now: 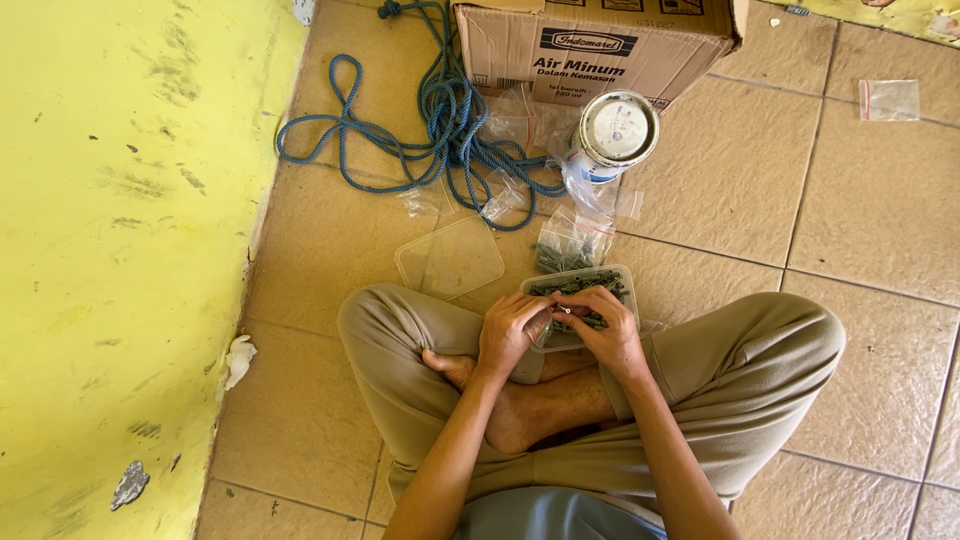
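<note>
Two hands, left hand and right hand, pinch a small clear bag over the still-full screw tray; one filled bag lies above it at frame centre.

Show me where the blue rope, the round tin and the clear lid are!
blue rope [440, 120]: head view, on the tangled middle coils.
round tin [617, 128]: head view, on its flat top.
clear lid [449, 258]: head view, on its flat centre.
</note>
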